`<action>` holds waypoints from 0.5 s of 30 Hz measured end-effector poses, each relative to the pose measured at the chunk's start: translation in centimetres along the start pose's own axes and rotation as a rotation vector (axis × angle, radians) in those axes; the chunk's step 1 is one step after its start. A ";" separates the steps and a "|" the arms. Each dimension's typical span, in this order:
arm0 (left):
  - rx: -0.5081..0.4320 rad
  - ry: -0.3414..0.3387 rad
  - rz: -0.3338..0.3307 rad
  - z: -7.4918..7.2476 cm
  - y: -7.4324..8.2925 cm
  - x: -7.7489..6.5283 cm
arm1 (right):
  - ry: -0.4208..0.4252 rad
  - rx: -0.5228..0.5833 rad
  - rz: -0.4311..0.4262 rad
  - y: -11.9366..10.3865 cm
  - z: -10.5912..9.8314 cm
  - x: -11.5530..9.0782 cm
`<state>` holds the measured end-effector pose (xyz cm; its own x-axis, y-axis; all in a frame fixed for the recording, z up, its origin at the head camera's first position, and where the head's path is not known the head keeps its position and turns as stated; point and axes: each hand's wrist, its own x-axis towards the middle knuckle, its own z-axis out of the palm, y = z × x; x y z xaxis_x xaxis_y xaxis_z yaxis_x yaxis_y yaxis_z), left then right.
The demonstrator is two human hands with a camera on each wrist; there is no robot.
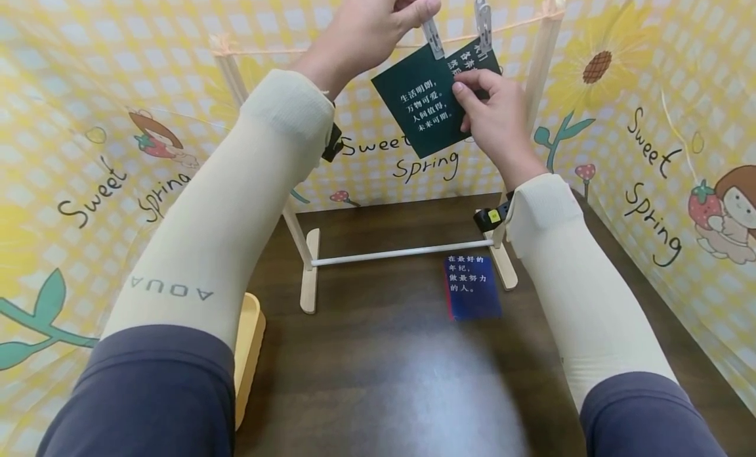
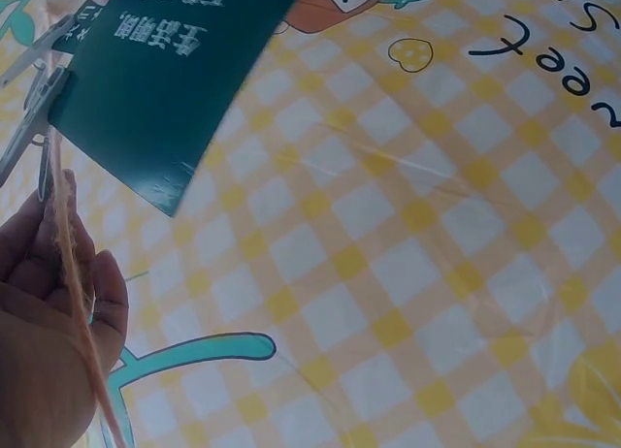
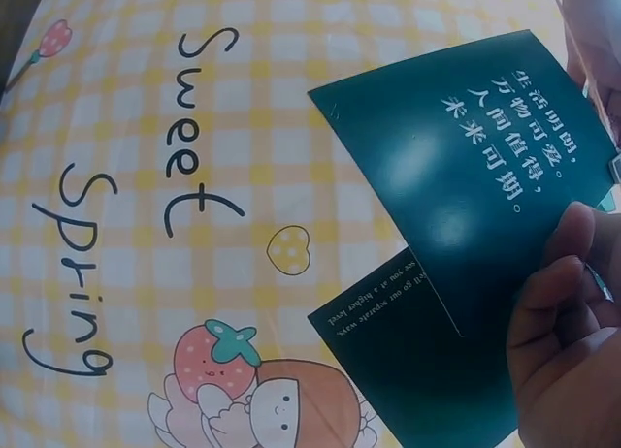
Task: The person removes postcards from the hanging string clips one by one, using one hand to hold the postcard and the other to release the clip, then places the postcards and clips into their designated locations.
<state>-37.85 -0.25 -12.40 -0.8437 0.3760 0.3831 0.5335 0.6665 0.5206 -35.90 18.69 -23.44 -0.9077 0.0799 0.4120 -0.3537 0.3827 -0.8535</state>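
The left hand [image 1: 384, 22] is raised at the far side of the scene, narrow, its thumb and fingers pinching the top of a metal left clip [image 1: 434, 42]. The lower end of that clip overlaps the upper corner of a near green card [image 1: 413, 119]; how firmly it bites there I cannot tell. The right hand [image 1: 501, 119] pinches the right edge of the same card between thumb and fingers. The card hangs tilted beside the cord [image 1: 266, 51], its white printed characters facing the near side.

Behind it and to the right is a far green card [image 1: 470, 58], partly covered by the near one, with a metal right clip [image 1: 484, 27] at its top on the cord. The right wrist view shows small English print on this far card.

The cord runs between the tops of two wooden posts [image 1: 545, 56], and a white rod [image 1: 401, 252] joins the posts low down, near their feet. A blue card [image 1: 477, 298] with a red left edge lies on the dark table [image 1: 354, 352], just left of the right foot. At the near left a yellow tray [image 1: 252, 306] shows partly behind the left sleeve [image 1: 236, 181]. Yellow-checked cloth [image 1: 366, 181] printed "Sweet Spring" stands at the far side
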 end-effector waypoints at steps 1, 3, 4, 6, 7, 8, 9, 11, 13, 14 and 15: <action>0.007 -0.002 -0.002 0.1 0.0 0.0 | 0.002 -0.003 0.001 0.0 0.0 0.0; 0.021 -0.002 0.002 0.2 -0.1 0.1 | 0.005 -0.011 -0.004 0.2 0.1 0.0; 0.031 0.000 0.008 0.2 -0.1 0.1 | 0.007 -0.011 -0.006 0.2 0.1 0.0; 0.037 0.004 0.017 0.2 0.0 0.1 | 0.012 -0.016 -0.010 0.3 0.1 0.0; 0.036 0.004 0.018 0.2 0.1 0.0 | 0.016 -0.019 -0.013 0.3 0.2 0.0; 0.037 0.005 0.019 0.2 0.1 0.0 | 0.019 -0.018 -0.015 0.3 0.2 0.0; 0.034 0.005 0.017 0.2 0.2 -0.1 | 0.021 -0.014 -0.015 0.3 0.2 0.1; 0.046 0.007 0.016 0.2 0.4 -0.2 | 0.025 -0.013 -0.016 0.4 0.2 0.2; 0.060 0.009 0.018 0.2 0.5 -0.2 | 0.027 -0.010 -0.015 0.5 0.2 0.3; 0.066 0.009 0.018 0.2 0.5 -0.2 | 0.028 -0.008 -0.015 0.5 0.2 0.3; 0.072 0.011 0.019 0.2 0.6 -0.2 | 0.029 -0.007 -0.014 0.6 0.2 0.4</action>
<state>-37.38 0.17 -12.36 -0.8325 0.3824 0.4010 0.5435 0.7040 0.4571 -36.49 18.72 -23.85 -0.8954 0.1013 0.4336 -0.3651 0.3903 -0.8452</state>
